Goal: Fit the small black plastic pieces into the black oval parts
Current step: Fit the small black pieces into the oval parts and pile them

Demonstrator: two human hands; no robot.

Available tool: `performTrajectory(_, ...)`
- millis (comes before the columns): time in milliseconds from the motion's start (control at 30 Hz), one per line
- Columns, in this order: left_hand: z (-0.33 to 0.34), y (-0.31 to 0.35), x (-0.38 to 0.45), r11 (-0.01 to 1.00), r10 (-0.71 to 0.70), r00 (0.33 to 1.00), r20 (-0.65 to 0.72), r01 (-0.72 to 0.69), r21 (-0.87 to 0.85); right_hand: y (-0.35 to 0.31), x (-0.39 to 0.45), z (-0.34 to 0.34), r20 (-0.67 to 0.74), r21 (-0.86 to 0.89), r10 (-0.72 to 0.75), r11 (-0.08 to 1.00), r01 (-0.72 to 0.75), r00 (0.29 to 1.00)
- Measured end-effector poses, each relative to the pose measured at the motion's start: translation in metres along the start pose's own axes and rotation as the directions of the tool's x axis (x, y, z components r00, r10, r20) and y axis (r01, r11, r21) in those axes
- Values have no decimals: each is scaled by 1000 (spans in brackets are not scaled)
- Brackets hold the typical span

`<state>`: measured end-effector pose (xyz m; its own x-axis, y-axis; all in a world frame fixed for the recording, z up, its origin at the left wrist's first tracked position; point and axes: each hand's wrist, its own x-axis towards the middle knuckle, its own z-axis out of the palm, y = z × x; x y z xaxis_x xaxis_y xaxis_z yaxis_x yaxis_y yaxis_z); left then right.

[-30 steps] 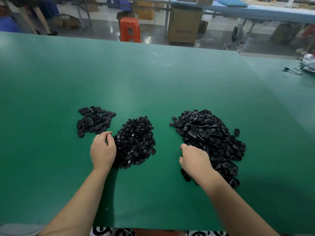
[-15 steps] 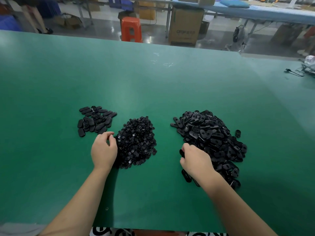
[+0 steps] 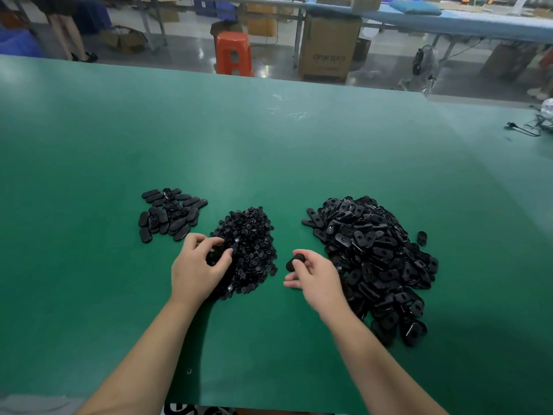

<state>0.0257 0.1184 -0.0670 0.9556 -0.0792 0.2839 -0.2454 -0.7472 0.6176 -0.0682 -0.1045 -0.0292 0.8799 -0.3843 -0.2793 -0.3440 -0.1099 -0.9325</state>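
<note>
A heap of small black round pieces lies in the middle of the green table. My left hand rests on its left edge, fingers curled into the pieces. To the right is a big heap of black oval parts. Between the two heaps my right hand pinches one black oval part at its fingertips, lifted just off the table. A small group of oval parts lies flat at the left.
One stray oval part lies right of the big heap. A black cable runs on the table's far right. Beyond the far edge stand an orange stool and a cardboard box.
My right hand has left the big heap and moved left with one oval part in its fingers. My left hand has reached further right into the small pieces.
</note>
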Motion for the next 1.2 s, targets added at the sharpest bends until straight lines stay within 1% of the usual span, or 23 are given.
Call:
performTrajectory(167, 3, -3, 1, 997, 64, 996, 66, -66, 38, 12, 3, 21, -35, 133, -2, 991, 7, 999)
performTrajectory(233, 4, -4, 0, 996, 80, 994, 69, -82, 30, 16, 5, 24, -60, 144, -27, 989, 36, 998)
performTrajectory(433, 4, -7, 1, 988, 149, 988, 31, -151, 36, 32, 0, 27, -93, -17, -129, 992, 128, 987)
performTrajectory(533, 5, -8, 2, 989, 146, 989, 8, -146, 26, 35, -1, 27, -97, -66, -166, 985, 160, 981)
performTrajectory(767, 8, -7, 3, 989, 109, 992, 62, -115, 94, 38, -1, 27, -120, -57, -187, 982, 182, 975)
performTrajectory(900, 5, -6, 2, 988, 135, 988, 73, -140, 64, 38, -1, 28, -118, -47, -198, 980, 194, 973)
performTrajectory(1033, 3, -4, 2, 991, 134, 991, 27, -134, -6, 38, -2, 29, -119, -47, -201, 979, 197, 972)
performTrajectory(1200, 1, -2, 2, 994, 105, 994, 4, -105, -34, 38, -2, 29, -119, -74, -208, 977, 200, 971)
